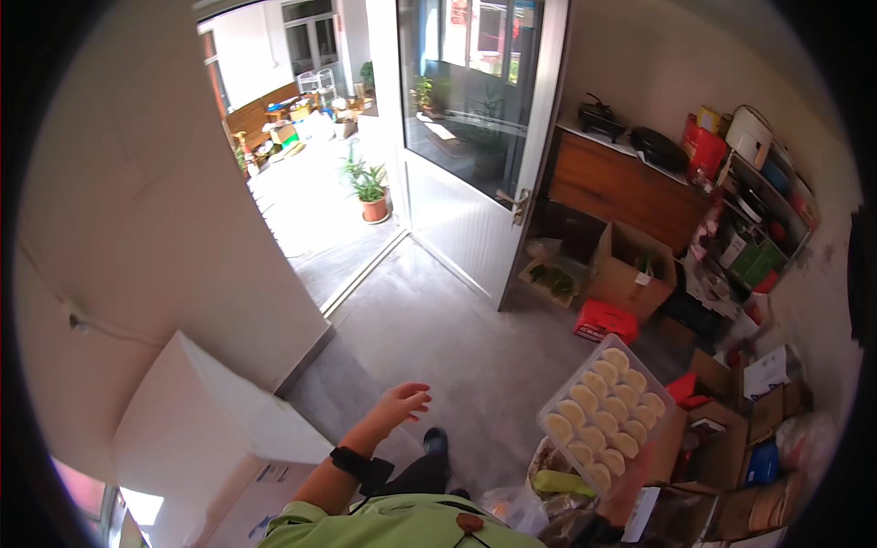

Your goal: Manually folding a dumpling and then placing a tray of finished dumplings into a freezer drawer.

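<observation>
A clear plastic tray [654, 375] of several pale, crescent-shaped dumplings [606, 405] is at my right, tilted in the air. My right hand [634, 474] holds it from beneath near its lower end; the tray hides most of the fingers. To the left of the tray, my left hand [404, 403] is held out over the grey floor with nothing in it, fingers slightly bent and apart. A black band [356, 466] wraps that wrist.
A glazed white door [466, 226] stands ajar ahead, with a potted plant [373, 195] beyond the threshold. Cardboard boxes [630, 274], a red carton [606, 322] and bags crowd the right wall. A large white box-shaped object [226, 411] stands at my left. A green vegetable [562, 483] lies below the tray.
</observation>
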A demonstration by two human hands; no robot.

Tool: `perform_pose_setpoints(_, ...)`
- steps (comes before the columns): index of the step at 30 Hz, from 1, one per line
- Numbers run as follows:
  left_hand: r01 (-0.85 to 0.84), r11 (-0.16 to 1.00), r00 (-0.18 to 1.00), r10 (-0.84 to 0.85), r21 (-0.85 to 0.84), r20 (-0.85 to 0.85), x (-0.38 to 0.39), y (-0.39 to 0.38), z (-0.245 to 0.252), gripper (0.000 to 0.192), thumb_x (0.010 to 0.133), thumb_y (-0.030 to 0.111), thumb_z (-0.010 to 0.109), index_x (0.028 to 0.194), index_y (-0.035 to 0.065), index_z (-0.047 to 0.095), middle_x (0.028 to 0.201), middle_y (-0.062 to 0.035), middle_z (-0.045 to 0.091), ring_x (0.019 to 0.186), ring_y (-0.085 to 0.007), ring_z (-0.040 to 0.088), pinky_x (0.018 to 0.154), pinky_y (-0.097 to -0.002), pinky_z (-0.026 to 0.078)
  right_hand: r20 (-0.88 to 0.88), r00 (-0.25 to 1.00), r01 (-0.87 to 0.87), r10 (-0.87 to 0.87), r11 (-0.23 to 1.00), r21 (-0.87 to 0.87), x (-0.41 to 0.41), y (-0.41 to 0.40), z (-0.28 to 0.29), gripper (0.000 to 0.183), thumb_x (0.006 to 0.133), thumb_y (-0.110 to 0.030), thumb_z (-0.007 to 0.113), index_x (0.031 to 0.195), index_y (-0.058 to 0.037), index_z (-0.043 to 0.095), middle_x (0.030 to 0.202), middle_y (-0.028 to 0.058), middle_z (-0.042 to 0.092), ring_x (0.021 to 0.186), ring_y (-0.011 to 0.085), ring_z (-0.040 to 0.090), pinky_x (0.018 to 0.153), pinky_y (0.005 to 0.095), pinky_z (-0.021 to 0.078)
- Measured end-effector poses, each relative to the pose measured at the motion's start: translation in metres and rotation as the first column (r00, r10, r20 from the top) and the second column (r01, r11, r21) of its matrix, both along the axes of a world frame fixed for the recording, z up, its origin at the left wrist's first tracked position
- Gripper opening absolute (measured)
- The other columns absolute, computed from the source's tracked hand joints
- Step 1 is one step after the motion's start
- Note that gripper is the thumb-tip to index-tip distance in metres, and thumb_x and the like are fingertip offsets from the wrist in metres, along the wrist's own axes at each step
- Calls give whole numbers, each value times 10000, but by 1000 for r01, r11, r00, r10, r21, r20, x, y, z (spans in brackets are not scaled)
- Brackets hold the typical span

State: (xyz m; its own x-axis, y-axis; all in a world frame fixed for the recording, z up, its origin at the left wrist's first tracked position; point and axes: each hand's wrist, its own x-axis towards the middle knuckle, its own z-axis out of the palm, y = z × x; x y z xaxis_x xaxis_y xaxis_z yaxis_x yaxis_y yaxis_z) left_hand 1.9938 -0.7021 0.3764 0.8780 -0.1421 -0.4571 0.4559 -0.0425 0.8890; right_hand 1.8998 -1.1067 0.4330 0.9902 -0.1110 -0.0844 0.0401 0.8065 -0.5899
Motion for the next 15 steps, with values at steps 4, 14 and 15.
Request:
perform_pose_setpoints(4,10,992,1000,-12,125,13,77,4,-19,384,877,283,564,1180,48,547,1046,-87,621,885,-174,618,699,-295,498,-7,998,62,-62,998,-9,63,-4,-3,582,922,-496,383,1315,-65,367,1276,128,461,1089,288,491,883,446,432)
perform_pose_setpoints(14,96,585,623,-666,806,409,307,-68,15,368,812,250,624,1122,62,562,1087,-143,574,1083,-313,507,913,-409,403,-27,972,232,-233,972,-30,193,-28,5,580,927,-477,381,1329,-60,350,1292,130,450,1112,293,480,915,439,415)
perform_pose_setpoints(15,119,536,603,-708,836,368,330,-87,29,377,810,260,631,1131,76,558,1113,-134,555,1165,-322,448,976,-438,355,-28,969,243,-244,970,-32,206,-32,5,580,927,-475,381,1331,-59,348,1293,131,449,1114,294,479,918,438,413)
